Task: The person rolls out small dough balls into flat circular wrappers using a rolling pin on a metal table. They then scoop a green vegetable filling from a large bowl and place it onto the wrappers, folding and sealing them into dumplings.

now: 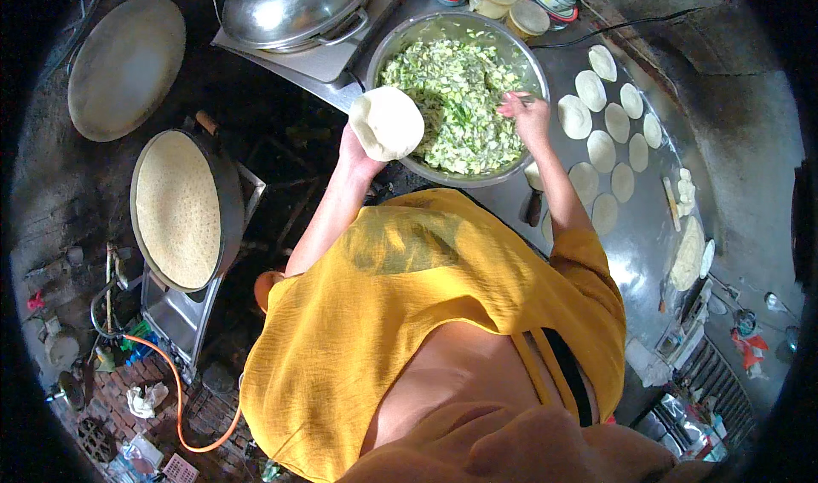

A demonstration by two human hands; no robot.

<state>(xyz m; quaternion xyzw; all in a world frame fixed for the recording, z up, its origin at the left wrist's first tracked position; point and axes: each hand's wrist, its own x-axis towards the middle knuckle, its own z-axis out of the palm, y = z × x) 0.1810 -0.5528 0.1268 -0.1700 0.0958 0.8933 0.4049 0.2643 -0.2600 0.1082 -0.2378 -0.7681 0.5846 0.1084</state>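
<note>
On my left hand rests a round, pale dough wrapper, held beside the near left rim of a large steel bowl. Chopped green and white vegetable filling is heaped inside that bowl. Over the filling's right side, my right hand has its fingers closed around what looks like a thin metal utensil, mostly hidden by the hand. Several flat dough rounds lie on the steel table to the right of the bowl.
A lidded steel pan stands behind on the left. A large round pan with a pale, dotted surface is at left. Rightwards lie a thin rolling pin, dough pieces and a dough slab. A dark-handled tool lies below the bowl.
</note>
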